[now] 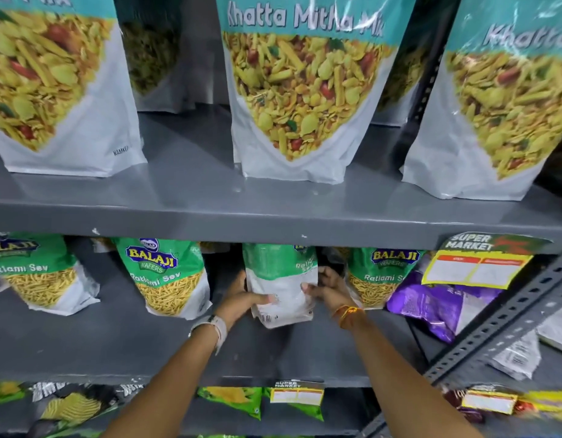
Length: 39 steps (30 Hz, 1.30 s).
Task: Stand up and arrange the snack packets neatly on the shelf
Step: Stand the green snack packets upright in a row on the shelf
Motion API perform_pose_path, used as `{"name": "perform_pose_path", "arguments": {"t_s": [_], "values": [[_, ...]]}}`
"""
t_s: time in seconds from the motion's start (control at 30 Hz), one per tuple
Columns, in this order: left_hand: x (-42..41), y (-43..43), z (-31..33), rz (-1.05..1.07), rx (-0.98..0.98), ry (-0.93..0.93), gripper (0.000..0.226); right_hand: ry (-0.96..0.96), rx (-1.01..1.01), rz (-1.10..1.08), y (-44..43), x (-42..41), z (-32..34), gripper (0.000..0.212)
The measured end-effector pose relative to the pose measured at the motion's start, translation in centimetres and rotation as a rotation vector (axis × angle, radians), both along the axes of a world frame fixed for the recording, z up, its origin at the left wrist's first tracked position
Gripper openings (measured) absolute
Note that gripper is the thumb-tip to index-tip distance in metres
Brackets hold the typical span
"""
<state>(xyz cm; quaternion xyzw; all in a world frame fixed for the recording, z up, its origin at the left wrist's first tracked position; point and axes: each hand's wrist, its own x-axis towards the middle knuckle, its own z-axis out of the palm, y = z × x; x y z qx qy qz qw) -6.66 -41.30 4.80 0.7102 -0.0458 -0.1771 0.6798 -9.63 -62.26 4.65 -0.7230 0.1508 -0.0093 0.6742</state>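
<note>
On the middle grey shelf [121,339] I hold a green-and-white Ratlami Sev packet [281,279] upright, its back side turned to me. My left hand [245,295] grips its left edge and my right hand [325,287] grips its right edge. Other Ratlami Sev packets stand at the far left [36,273], left of centre [166,276] and just right of my hands [377,276]. A purple packet [437,305] lies flat further right.
Three large Khatta Mitha Mix pouches [305,90] stand on the shelf above. A yellow price tag [477,267] hangs from that shelf's edge. A slotted grey upright [507,324] runs diagonally at the right. Chip packets [68,406] fill the shelf below.
</note>
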Motion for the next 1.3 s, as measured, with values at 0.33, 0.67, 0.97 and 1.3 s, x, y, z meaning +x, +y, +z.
{"name": "perform_pose_path", "arguments": {"t_s": [0.33,0.67,0.97,1.3], "values": [[3.1,1.4,-0.1,-0.187,0.064,0.034,0.074,-0.055,-0.197,-0.096,2.3,0.7,-1.5,0.031],[3.5,0.6,0.6,-0.023,-0.241,0.279,0.068,-0.186,-0.395,-0.362,11.4,-3.6,-1.3,0.06],[-0.5,2.0,-0.8,0.127,0.014,-0.07,0.06,-0.197,-0.166,-0.142,10.3,-1.4,-1.5,0.087],[1.5,0.5,1.0,-0.007,0.085,0.102,0.072,-0.041,-0.175,-0.008,4.3,0.1,-0.8,0.067]]}}
